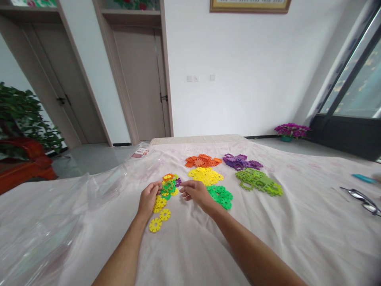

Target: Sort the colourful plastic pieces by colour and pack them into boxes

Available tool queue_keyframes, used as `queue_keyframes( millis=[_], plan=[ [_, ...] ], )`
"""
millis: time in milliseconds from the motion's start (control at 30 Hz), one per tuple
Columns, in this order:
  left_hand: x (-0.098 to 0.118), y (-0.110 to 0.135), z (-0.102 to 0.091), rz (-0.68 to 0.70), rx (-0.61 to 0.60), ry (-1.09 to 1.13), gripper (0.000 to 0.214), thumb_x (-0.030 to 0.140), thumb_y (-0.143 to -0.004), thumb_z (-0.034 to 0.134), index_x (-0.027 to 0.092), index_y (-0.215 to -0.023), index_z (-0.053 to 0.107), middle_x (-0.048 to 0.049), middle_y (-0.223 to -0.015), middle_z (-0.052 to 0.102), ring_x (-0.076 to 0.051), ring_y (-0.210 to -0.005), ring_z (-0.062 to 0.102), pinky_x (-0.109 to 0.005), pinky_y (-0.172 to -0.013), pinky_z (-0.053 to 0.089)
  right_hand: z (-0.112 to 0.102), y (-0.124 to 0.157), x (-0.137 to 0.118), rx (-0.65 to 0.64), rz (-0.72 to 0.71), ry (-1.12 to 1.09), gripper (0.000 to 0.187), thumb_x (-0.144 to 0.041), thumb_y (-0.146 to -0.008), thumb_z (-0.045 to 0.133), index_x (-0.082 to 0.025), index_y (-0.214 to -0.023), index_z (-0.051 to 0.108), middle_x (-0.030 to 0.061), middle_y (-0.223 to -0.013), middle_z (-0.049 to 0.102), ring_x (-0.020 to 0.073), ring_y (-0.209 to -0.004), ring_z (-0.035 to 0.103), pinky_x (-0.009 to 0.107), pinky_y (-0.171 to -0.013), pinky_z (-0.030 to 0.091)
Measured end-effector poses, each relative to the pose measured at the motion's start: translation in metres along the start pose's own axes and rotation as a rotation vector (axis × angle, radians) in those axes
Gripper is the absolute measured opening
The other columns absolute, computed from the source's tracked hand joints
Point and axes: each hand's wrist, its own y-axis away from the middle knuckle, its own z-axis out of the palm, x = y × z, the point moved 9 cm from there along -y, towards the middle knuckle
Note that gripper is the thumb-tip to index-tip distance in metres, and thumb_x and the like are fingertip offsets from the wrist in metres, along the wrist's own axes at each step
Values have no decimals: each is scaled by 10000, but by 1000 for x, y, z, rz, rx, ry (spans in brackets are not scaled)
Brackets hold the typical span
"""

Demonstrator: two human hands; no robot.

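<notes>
A small mixed heap of flat notched plastic discs lies between my two hands: green discs [169, 186] in the middle, an orange disc [168, 176] at the back and a purple disc [178, 182] at the right. My left hand [149, 198] is at the heap's left side, its fingers closed together by the green discs; whatever they pinch is hidden. On the other side, my right hand [195, 192] has curled fingers, their tips close to the purple disc; what they hold, if anything, is too small to tell. Loose yellow discs [164, 214] trail toward me.
Colour-grouped discs lie rightward: orange pile [203, 161], yellow pile [205, 175], green pile [220, 196], purple pile [240, 162] and light-green pile [258, 181]. Clear plastic packaging [108, 180] spreads at left. Glasses [364, 200] and a blue object [363, 178] are far right on the cloth [285, 230].
</notes>
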Motion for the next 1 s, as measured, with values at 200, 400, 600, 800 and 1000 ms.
queue_keyframes(
  millis=[200, 400, 600, 800, 1000],
  plan=[
    [33, 13, 1, 105, -158, -104, 518, 446, -753, 684, 221, -1217, 637, -109, -1353, 595, -257, -1295, 505, -378, -1085, 369, 37, 33, -12, -1, -399, 540, 292, -132, -874, 485, -199, -1059, 701, 67, -1037, 721, 182, -949, 647, 305, -881, 488],
    [34, 31, -10, 109, -505, -552, 1073, 406, -394, 881, 271, -1394, 514, -143, -1503, 427, -375, -1414, 326, -497, -1155, 233, 23, 27, -5, 124, -434, 600, 339, -115, -865, 475, -190, -1120, 685, 82, -1070, 704, 197, -997, 633, 305, -917, 472],
    [5, 60, -10, 184, -577, -1004, 1201, 616, -485, 784, 238, -1521, 306, -196, -1602, 174, -404, -1479, 72, -561, -1156, 33, 13, 13, 10, 155, -371, 514, 356, -140, -849, 487, -180, -1149, 675, 74, -1077, 711, 205, -1001, 642, 325, -918, 483],
    [6, 70, 27, 222, -460, -1067, 1067, 692, -686, 608, 192, -1546, 220, -209, -1599, 172, -388, -1483, 78, -567, -1145, 10, 9, 16, 9, 203, -368, 477, 358, -141, -824, 501, -176, -1136, 673, 67, -1060, 713, 199, -991, 646, 328, -919, 487],
    [13, 64, 75, 240, -323, -961, 977, 547, -768, 605, 105, -1538, 197, -264, -1578, 197, -396, -1478, 100, -566, -1150, 79, 4, 19, 6, 261, -396, 496, 374, -107, -819, 466, -176, -1126, 669, 85, -1073, 690, 197, -1003, 624, 323, -922, 481]
  ],
)
